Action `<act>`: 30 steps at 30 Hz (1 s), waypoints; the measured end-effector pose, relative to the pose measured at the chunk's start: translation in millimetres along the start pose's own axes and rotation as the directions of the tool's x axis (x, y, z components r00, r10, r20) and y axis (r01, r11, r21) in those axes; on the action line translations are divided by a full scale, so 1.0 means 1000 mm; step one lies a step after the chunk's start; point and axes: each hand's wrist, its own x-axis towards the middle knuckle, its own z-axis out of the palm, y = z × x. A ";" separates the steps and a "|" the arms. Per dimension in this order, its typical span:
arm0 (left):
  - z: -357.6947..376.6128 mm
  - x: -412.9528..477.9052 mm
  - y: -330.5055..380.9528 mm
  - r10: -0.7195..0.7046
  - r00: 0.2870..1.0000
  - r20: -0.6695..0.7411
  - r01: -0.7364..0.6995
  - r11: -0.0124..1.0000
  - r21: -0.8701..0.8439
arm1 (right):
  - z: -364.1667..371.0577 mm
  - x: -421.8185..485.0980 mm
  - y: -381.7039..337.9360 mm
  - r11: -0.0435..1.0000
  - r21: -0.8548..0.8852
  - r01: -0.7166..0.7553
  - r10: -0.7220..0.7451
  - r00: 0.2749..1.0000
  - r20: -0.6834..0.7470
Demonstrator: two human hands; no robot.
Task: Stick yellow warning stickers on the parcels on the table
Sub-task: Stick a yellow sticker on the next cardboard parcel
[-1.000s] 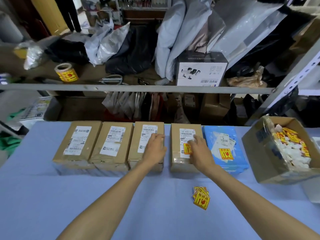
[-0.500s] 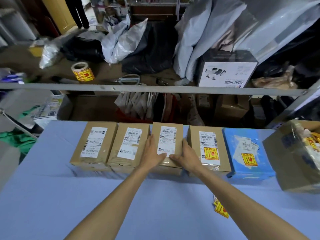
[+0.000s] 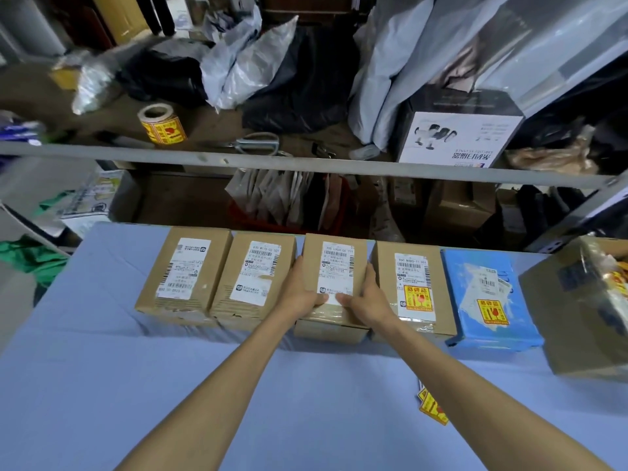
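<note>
Packing storeroom, labelled parcels (image 3: 185,271), shelving (image 3: 306,163) stuffed with mailer bags (image 3: 384,79)

Table cover (image 3: 102,385): plain pale blue. Middle parcel (image 3: 334,273): brown card, white label, black barcode print. Far-right parcel (image 3: 520,314): bright blue wrap. Its sticker (image 3: 492,311): yellow, red symbol, black lettering. Sticker roll (image 3: 163,125) on far shelf: yellow, red marks, white core.

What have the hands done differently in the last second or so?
The right hand left the stickered brown parcel and moved left; together with the left hand it now grips the middle parcel by its sides. The row of parcels, the blue parcel and the loose stickers stayed put.
</note>
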 end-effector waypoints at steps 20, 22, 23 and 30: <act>0.029 -0.173 -0.051 -0.102 0.995 -0.002 0.102 0.992 -0.070 | -0.001 -0.155 0.074 0.999 0.040 -0.010 0.007 0.996 0.088; 0.034 -0.182 -0.056 -0.110 0.994 -0.016 0.108 0.992 -0.067 | -0.003 -0.163 0.080 0.998 0.059 -0.024 0.019 0.996 0.087; 0.036 -0.186 -0.058 -0.113 0.993 -0.022 0.112 0.992 -0.062 | -0.004 -0.167 0.081 0.997 0.072 -0.037 0.030 0.996 0.090; 0.045 -0.216 -0.068 -0.095 0.995 0.002 0.095 0.993 -0.067 | -0.012 -0.192 0.102 0.992 0.120 -0.039 0.032 0.998 0.060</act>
